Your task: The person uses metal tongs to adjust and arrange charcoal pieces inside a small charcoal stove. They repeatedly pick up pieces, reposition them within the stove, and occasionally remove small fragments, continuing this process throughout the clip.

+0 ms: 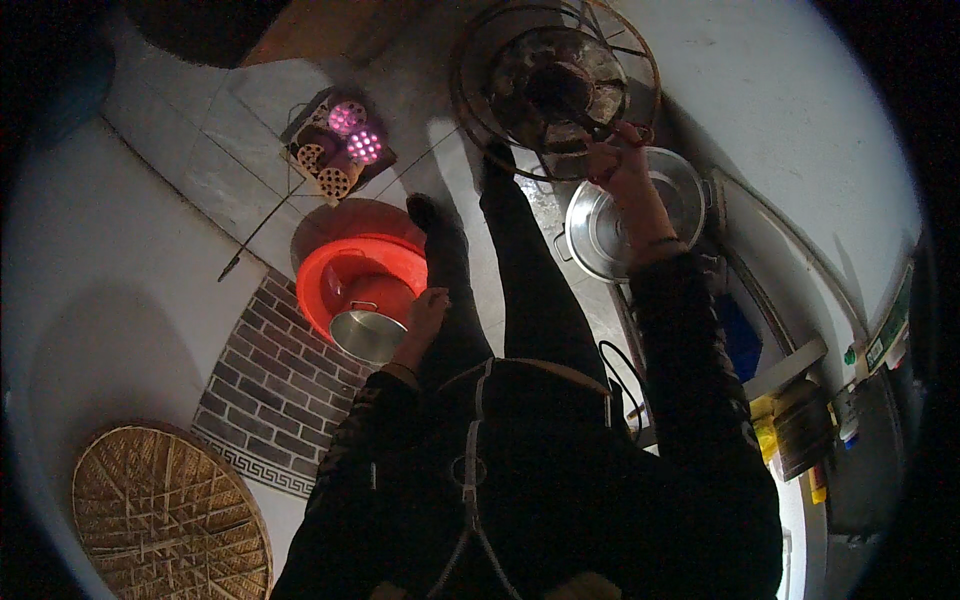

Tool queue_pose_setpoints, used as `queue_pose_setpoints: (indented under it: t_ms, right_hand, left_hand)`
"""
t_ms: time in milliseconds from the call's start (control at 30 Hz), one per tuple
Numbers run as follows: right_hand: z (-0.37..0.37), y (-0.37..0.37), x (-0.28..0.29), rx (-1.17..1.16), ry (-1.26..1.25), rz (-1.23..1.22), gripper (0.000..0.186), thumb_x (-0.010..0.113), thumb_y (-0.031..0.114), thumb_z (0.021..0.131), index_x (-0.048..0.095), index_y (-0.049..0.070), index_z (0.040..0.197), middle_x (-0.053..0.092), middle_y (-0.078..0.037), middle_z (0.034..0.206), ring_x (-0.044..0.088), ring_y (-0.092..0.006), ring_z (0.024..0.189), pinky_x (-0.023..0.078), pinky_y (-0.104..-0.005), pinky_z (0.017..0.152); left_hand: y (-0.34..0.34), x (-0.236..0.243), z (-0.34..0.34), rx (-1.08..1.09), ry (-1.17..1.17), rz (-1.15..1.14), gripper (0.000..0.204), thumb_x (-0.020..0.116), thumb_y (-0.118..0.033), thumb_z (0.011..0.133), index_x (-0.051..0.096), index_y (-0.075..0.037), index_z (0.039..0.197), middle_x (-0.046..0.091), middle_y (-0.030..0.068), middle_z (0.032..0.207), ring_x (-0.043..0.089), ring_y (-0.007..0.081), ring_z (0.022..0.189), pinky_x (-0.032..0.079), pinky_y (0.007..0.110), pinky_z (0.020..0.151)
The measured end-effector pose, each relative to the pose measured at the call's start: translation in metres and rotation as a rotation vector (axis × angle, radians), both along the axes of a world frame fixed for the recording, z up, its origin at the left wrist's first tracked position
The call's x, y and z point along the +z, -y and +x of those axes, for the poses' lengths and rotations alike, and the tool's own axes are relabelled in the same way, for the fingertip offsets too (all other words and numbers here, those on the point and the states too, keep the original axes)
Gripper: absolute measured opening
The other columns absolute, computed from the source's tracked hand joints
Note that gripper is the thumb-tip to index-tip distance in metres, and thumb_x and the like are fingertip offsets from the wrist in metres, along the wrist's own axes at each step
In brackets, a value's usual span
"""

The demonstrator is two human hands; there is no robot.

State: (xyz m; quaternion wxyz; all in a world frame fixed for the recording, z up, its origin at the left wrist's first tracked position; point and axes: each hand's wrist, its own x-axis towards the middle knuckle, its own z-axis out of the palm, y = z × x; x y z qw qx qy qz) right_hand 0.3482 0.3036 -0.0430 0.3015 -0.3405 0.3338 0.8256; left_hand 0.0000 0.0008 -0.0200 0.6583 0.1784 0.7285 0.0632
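Observation:
My right hand (pixel 622 165) reaches over the near right edge of a round stove (pixel 515 95) ringed by a rusty metal hoop. Its fingers are closed around what looks like a dark rod-like tool (pixel 590 122) pointing into the stove's dark centre; the tool's far end is hard to make out. Low beside my left leg, my left hand (pixel 430 312) has curled fingers, and anything inside them is hidden. Just left of it, a metal pot (pixel 368 337) with a loop handle overlaps a red basin (pixel 318 278). Whether the hand touches the pot is unclear.
Several honeycomb coal briquettes (pixel 336 182), two glowing pink, sit on a dark holder on the tiled floor. A thin dark rod (pixel 255 235) lies near it. A metal lid or pan (pixel 590 225) is under my right forearm. A woven basket tray (pixel 170 515) stands lower left.

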Motion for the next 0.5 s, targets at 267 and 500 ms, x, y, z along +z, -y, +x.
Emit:
queue_pose_setpoints:
  t_ms: [267, 500]
  right_hand:
    - [-0.021, 0.018, -0.020, -0.064, 0.074, -0.055, 0.031, 0.049, 0.037, 0.084, 0.050, 0.006, 0.087, 0.030, 0.007, 0.048, 0.032, -0.0079, 0.039, 0.025, -0.0240, 0.037]
    - [-0.020, 0.033, 0.020, 0.117, 0.088, 0.284, 0.034, 0.050, 0.040, 0.085, 0.056, 0.007, 0.083, 0.035, 0.005, 0.047, 0.033, -0.0107, 0.036, 0.022, -0.0260, 0.033]
  left_hand:
    - [-0.006, 0.009, 0.000, -0.109, -0.059, 0.075, 0.027, 0.054, -0.023, 0.085, 0.060, -0.003, 0.102, 0.062, 0.0056, 0.079, 0.056, 0.0109, 0.069, 0.046, 0.026, 0.060]
    - [-0.015, 0.013, -0.001, -0.143, -0.018, 0.219, 0.029, 0.054, -0.025, 0.087, 0.059, -0.001, 0.102, 0.061, 0.0048, 0.081, 0.054, 0.0110, 0.067, 0.045, 0.025, 0.059]
